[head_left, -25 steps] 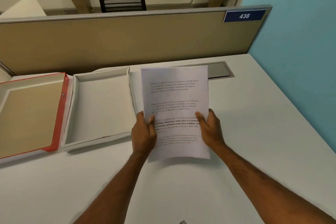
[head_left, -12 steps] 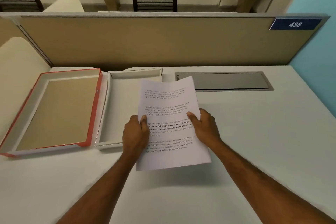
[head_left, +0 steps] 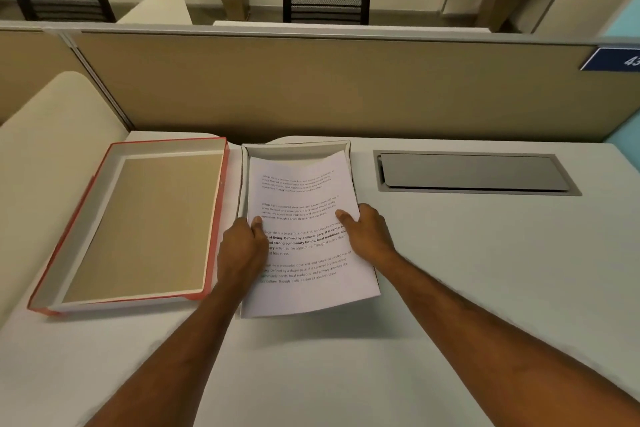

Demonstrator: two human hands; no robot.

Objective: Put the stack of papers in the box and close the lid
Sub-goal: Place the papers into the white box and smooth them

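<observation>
White printed paper stack (head_left: 304, 236) | gripped by left hand (head_left: 242, 246), right hand (head_left: 369, 232) | over shallow rectangular box (head_left: 294, 148)

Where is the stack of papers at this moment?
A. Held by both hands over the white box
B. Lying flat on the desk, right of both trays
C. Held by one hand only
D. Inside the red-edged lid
A: the left hand and right hand hold the stack of papers over the white box.

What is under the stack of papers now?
The white box lies under the papers, which both hands, left and right, hold over it. Only its far wall and left rim show; its floor and near edge are covered.
</observation>
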